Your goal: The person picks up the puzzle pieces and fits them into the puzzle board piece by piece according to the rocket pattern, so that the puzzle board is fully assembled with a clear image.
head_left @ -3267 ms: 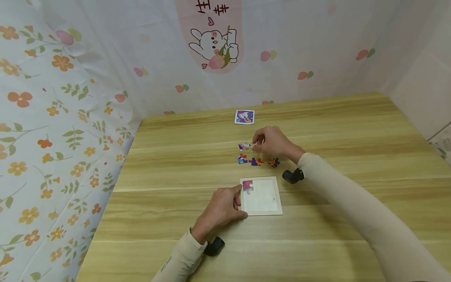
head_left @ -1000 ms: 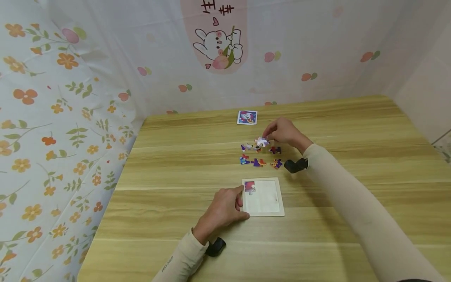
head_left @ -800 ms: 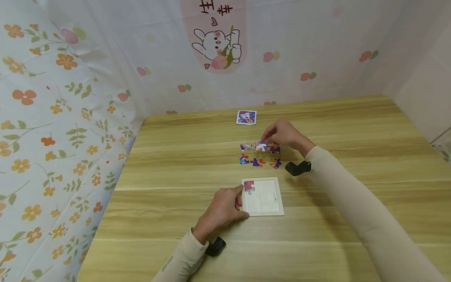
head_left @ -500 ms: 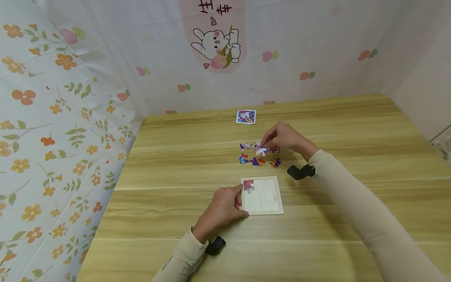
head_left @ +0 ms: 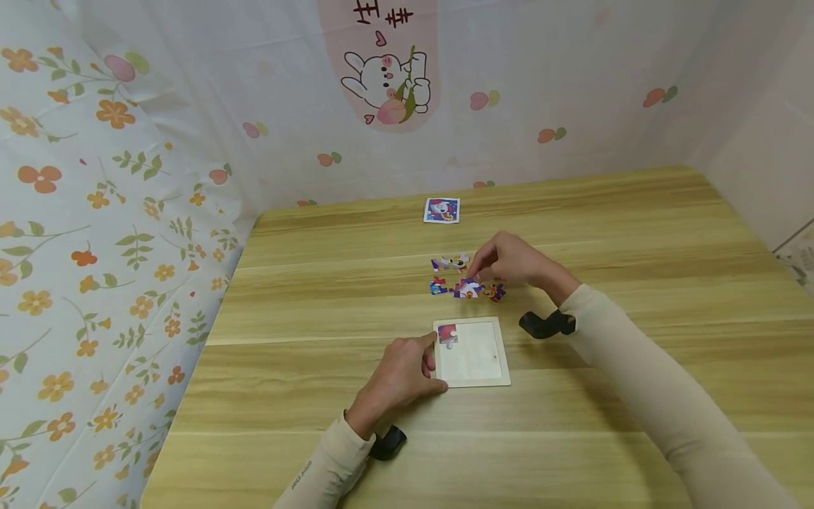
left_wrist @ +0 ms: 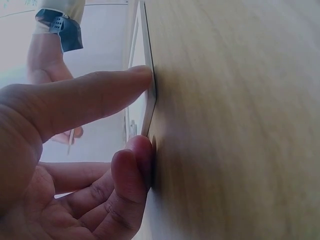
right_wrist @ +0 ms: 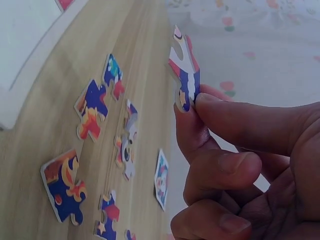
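Note:
In the head view my left hand (head_left: 402, 371) holds the left side of a white square puzzle tray (head_left: 477, 362), thumb at the near corner. One jigsaw piece (head_left: 447, 334) lies in the tray's far left corner. My right hand (head_left: 509, 259) pinches a purple, white and red jigsaw piece (right_wrist: 186, 72) between thumb and index finger, raised above the table. Under and around it lie several loose pieces, among them a blue and red piece (head_left: 438, 286), an orange and purple piece (right_wrist: 64, 187) and a white-faced piece (right_wrist: 127, 142).
A small picture card (head_left: 441, 210) lies behind the loose pieces, near the table's back edge. The wooden table (head_left: 305, 318) meets a patterned cloth (head_left: 540, 85) at the back and another flowered cloth (head_left: 95, 283) at the left.
My right hand has picked up the piece from the back row and carried it nearer, over the front row of pieces. The left hand has stayed at the tray's left side.

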